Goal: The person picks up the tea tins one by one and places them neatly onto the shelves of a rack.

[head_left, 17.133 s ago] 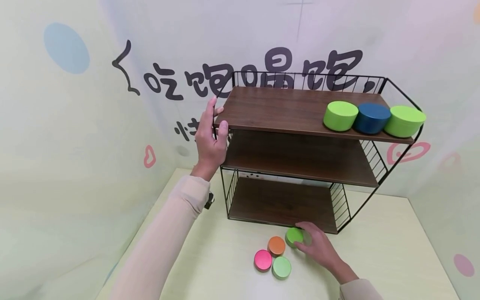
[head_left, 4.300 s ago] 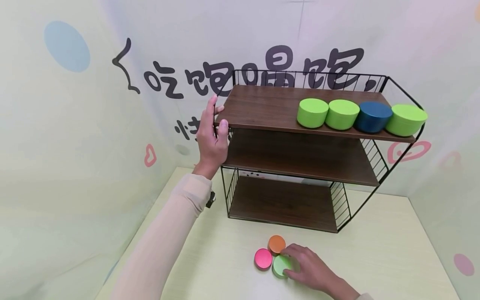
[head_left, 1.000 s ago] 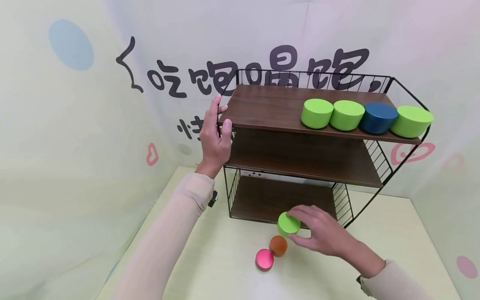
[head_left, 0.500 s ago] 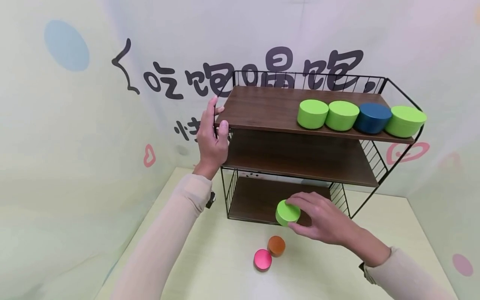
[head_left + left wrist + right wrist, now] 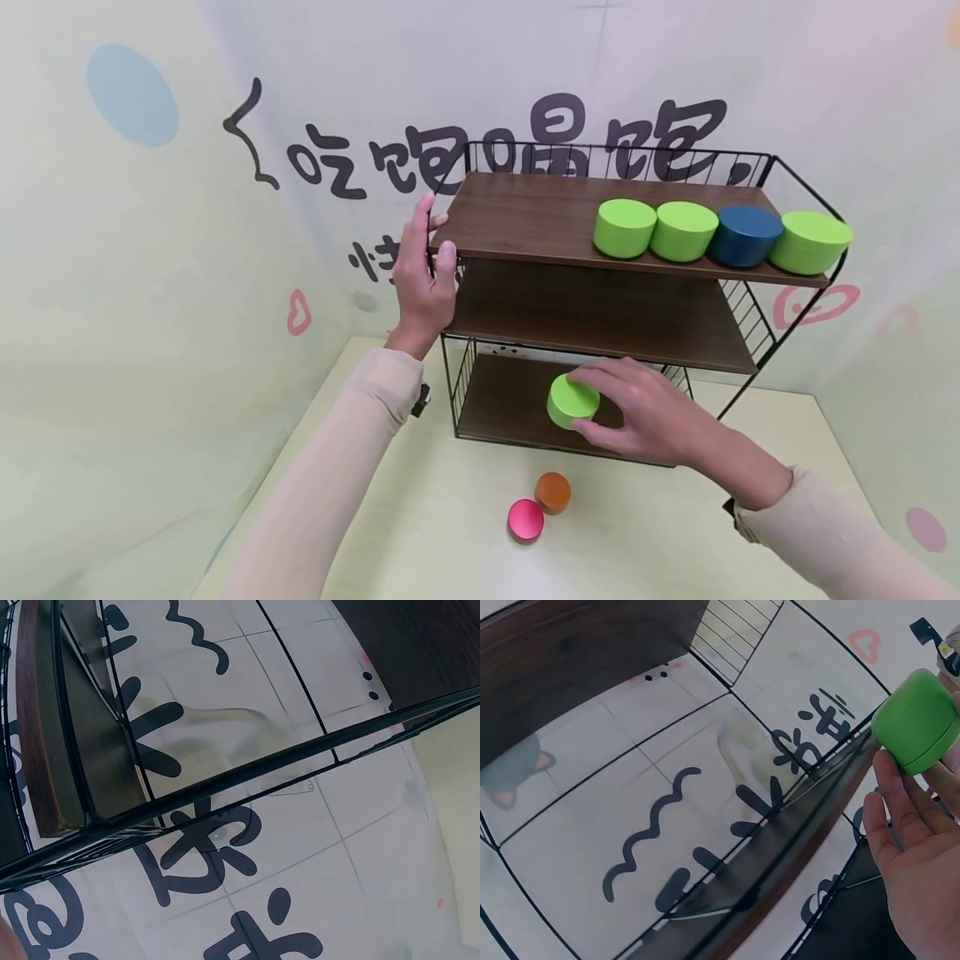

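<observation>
In the head view my right hand (image 5: 645,408) pinches a round green tin (image 5: 572,400) between thumb and fingers, held in front of the rack's bottom shelf. The right wrist view shows the same tin (image 5: 915,724) at the fingertips. My left hand (image 5: 426,279) grips the upper left side of the three-tier rack (image 5: 555,312), thumb in front at the top board's edge. Along the top board's right part stand a green tin (image 5: 625,229), another green tin (image 5: 683,232), a blue tin (image 5: 745,237) and a green tin (image 5: 810,243) in a row.
An orange tin (image 5: 553,492) and a pink tin (image 5: 526,521) lie close together on the pale table (image 5: 420,517) before the rack. Black wire rails (image 5: 806,187) edge the rack's sides and back. A printed cloth wall (image 5: 315,250) stands close behind.
A third green tin joined the top board's row since the oldest frame. My right hand then took the green tin beside the orange and pink ones and raised it; my left hand stayed put.
</observation>
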Tool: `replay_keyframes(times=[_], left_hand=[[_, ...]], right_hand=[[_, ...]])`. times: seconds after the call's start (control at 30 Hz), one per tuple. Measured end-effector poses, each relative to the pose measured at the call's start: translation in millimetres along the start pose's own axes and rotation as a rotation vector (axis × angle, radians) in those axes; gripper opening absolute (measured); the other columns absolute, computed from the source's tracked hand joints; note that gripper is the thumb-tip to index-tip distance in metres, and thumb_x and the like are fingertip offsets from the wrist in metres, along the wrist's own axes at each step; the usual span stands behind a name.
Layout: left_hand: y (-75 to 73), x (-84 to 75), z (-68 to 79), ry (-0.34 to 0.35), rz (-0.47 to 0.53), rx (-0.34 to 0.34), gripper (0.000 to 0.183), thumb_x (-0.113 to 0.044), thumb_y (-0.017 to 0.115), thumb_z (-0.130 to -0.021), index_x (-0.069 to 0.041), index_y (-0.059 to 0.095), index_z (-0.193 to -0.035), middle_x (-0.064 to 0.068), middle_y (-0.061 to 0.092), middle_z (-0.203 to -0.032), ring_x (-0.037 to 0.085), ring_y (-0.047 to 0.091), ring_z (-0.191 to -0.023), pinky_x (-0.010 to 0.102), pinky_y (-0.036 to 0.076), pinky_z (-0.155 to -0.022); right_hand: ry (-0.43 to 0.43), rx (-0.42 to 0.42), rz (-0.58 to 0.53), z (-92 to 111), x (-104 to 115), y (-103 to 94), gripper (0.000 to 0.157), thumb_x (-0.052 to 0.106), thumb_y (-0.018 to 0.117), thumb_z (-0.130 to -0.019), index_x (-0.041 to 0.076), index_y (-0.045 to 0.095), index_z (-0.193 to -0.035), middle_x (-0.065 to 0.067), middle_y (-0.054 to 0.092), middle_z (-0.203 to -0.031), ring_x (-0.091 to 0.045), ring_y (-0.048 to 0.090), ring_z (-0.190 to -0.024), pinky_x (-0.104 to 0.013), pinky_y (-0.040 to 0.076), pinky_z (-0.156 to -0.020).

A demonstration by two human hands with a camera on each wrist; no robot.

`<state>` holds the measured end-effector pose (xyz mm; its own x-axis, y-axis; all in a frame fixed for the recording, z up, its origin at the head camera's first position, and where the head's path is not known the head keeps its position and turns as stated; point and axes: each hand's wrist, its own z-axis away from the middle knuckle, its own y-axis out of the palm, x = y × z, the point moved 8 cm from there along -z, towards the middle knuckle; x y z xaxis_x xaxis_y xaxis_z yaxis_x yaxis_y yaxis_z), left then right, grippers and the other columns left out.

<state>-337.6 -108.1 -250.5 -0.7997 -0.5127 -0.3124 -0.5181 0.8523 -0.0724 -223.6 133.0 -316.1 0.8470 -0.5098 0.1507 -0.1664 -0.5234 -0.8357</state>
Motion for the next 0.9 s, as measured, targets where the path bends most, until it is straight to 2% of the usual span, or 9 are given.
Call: replay_keyframes(times=[0.43, 0.63, 0.9], left_hand=[[-0.3, -1.2, -0.4, 0.001, 0.004, 0.001, 0.055, -0.024, 0.044, -0.093, 0.002, 0.048, -0.142, 0.016, 0.063, -0.118, 0.021, 0.061, -0.115, 0.037, 0.043, -0.069], [0.0, -1.3, -2.1, 0.0, 0.006, 0.009, 0.055, -0.024, 0.043, -0.094, 0.001, 0.048, -0.142, 0.019, 0.063, -0.12, 0.022, 0.061, -0.116, 0.038, 0.043, -0.067], [-0.6, -1.6, -1.0, 0.006, 0.02, 0.01, 0.055, -0.022, 0.043, -0.093, 0.001, 0.048, -0.143, 0.019, 0.063, -0.119, 0.024, 0.061, -0.115, 0.04, 0.042, -0.067]], right_hand=[[-0.034, -0.011, -0.017, -24.2, 12.1, -22.6, 0.05, 0.028, 0.081, -0.077, 0.005, 0.067, -0.119, -0.005, 0.068, -0.114, -0.018, 0.063, -0.093, -0.035, 0.055, -0.074], [-0.078, -0.035, 0.001, -37.2, 20.2, -37.0, 0.051, 0.027, 0.083, -0.075, 0.004, 0.068, -0.118, -0.006, 0.068, -0.113, -0.02, 0.063, -0.093, -0.036, 0.055, -0.073], [-0.117, -0.026, -0.007, -53.7, 29.2, -53.8, 0.05, 0.028, 0.081, -0.078, 0.004, 0.066, -0.119, -0.006, 0.067, -0.115, -0.02, 0.064, -0.095, -0.036, 0.054, -0.074]])
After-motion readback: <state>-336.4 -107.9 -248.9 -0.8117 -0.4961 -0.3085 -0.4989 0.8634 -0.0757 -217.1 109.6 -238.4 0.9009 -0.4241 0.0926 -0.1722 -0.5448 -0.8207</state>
